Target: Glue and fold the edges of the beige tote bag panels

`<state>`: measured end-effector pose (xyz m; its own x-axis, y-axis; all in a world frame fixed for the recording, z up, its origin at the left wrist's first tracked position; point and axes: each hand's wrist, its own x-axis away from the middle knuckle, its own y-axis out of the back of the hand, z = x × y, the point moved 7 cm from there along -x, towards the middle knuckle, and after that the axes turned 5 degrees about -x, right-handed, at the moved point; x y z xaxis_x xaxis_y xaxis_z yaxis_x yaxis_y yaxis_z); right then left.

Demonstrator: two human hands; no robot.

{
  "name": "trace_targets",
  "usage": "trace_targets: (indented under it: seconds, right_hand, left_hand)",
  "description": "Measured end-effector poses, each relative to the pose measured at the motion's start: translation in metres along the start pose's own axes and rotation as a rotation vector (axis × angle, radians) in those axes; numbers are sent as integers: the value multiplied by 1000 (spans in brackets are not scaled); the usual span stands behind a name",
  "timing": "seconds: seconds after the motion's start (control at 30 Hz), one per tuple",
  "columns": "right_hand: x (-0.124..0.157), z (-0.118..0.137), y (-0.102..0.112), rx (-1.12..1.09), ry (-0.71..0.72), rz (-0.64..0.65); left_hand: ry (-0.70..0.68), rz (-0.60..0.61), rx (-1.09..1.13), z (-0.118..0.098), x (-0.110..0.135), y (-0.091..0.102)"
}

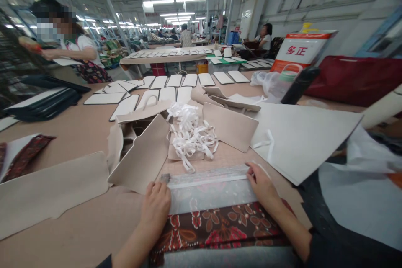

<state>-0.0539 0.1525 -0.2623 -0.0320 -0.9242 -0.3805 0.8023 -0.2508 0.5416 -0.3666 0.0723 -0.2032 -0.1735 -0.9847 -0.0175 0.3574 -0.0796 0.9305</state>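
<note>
My left hand [156, 206] rests with curled fingers on the left end of a clear plastic sheet [210, 190] that carries a white strip along its top. My right hand [261, 182] presses the right end of that strip with its fingers closed on the edge. The sheet lies over a brown floral fabric piece [220, 228] at the near table edge. A tangle of white ribbon strips [191, 132] lies just beyond, on a beige panel.
Beige panels [145, 157] and a large beige sheet [301, 138] lie around the ribbons. Rows of white-edged panels [166, 92] cover the far table. A co-worker [78, 50] stands at far left. A dark stack [47, 100], a red bag [354, 77] and a clear plastic bag [270, 83] sit at the sides.
</note>
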Motion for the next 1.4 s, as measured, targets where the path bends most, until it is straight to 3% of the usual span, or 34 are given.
trace_targets:
  seconds: [0.33, 0.47, 0.53, 0.67, 0.8, 1.07, 1.4]
  right_hand:
    - [-1, 5, -2, 56, 56, -8]
    - [0, 3, -4, 66, 52, -10]
    - [1, 2, -5, 63, 46, -13]
    - [1, 1, -4, 38, 29, -18]
    - [-3, -4, 7, -15, -12, -46]
    - [-14, -24, 31, -73, -98, -102]
    - [-19, -23, 19, 148, -42, -47]
  left_hand:
    - [-132, 193, -112, -23, -11, 2]
    - [-171, 167, -17, -39, -27, 16]
    - [-210, 131, 42, -60, -40, 28]
    - [-402, 87, 209, -128, -62, 48]
    - [-462, 81, 251, -172, -72, 51]
    - [-455, 90, 215, -178, -78, 44]
    - [-414, -3, 186, -184, -77, 46]
